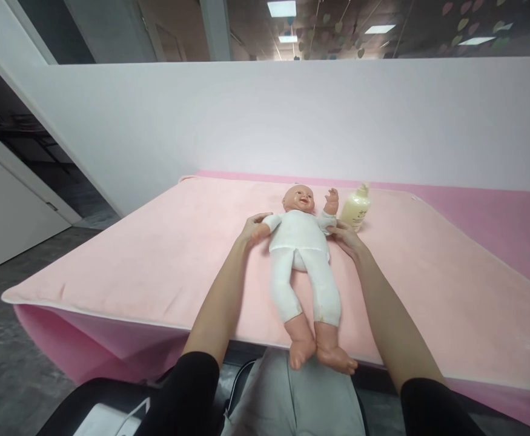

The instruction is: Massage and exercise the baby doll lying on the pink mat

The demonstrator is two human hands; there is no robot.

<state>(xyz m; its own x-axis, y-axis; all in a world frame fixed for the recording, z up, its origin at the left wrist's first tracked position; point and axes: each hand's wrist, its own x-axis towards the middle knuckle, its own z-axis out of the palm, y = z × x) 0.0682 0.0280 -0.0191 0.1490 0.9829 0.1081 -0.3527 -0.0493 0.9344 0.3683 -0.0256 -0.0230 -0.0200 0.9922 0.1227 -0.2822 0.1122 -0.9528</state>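
Observation:
A baby doll (298,233) in a white suit lies on its back on a pink cloth (155,260). Its head points to the far side, and its bare feet stick out over the near edge above my lap. My left hand (251,229) is curled around the doll's forearm on the left, partly hidden by the doll's hand. On the other side, my right hand (345,237) grips the doll's sleeve near the elbow, the doll's hand raised above it. Close beyond my right hand stands a pale yellow pump bottle (355,209).
The cloth covers a table with a darker pink cover (487,224) under it. Behind rises a white partition (292,121) with glass above. A white device with a cable (110,421) lies on the black chair at the lower left. A door (14,200) is at the far left.

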